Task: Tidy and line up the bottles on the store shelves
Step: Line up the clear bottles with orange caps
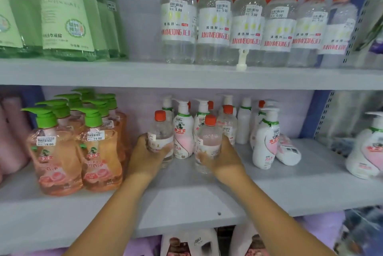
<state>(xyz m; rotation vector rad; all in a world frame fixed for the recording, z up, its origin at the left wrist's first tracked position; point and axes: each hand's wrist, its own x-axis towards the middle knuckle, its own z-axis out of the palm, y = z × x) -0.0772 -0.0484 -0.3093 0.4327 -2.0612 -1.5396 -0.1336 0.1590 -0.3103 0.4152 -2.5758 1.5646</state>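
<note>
Your left hand [148,153] wraps around a clear orange-capped bottle [160,135], fingers curled across its white label from the left side. Your right hand [220,157] grips a second clear bottle [209,144] of the same kind, thumb and fingers closed around its lower half from the right. Both bottles stand upright, side by side but apart, toward the front of the middle shelf [186,197]; whether their bases touch the shelf is hard to tell.

Between and just behind them stand white pump bottles [183,131] with pink labels, mixed with another orange-capped bottle [228,123]. Further right, one white pump bottle [266,139] leans, and another white bottle [288,149] lies tipped over just beside it. At the far right edge a larger white pump bottle [366,148] shows partly.

To the left of your left hand, orange pump bottles [78,141] with green tops stand in rows, price stickers on their necks.

On the upper shelf [145,73], a row of clear orange-capped bottles [248,21] with red lettering stands toward the right, a small white clip [242,59] at the shelf edge in front of them. Green bottles [64,11] fill the left end.

Below the middle shelf, tops of white containers [190,243] show.
</note>
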